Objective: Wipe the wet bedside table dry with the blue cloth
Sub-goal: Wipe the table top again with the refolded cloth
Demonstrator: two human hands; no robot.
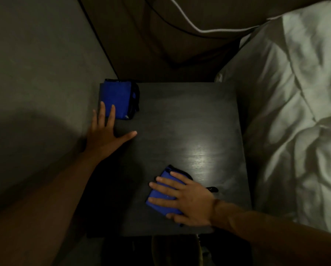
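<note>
The dark wooden bedside table (189,116) fills the middle of the view, with a bright sheen near its centre. My right hand (187,198) lies flat, fingers spread, pressing a folded blue cloth (160,196) with black edging onto the table's near part. My left hand (105,135) rests flat on the table's left edge, fingers apart; two fingertips touch a second folded blue cloth (118,98) lying at the far left corner.
A bed with rumpled white bedding (295,112) runs along the table's right side. A grey wall (36,73) stands to the left. A brown padded headboard (160,35) with a white cable (199,29) rises behind the table.
</note>
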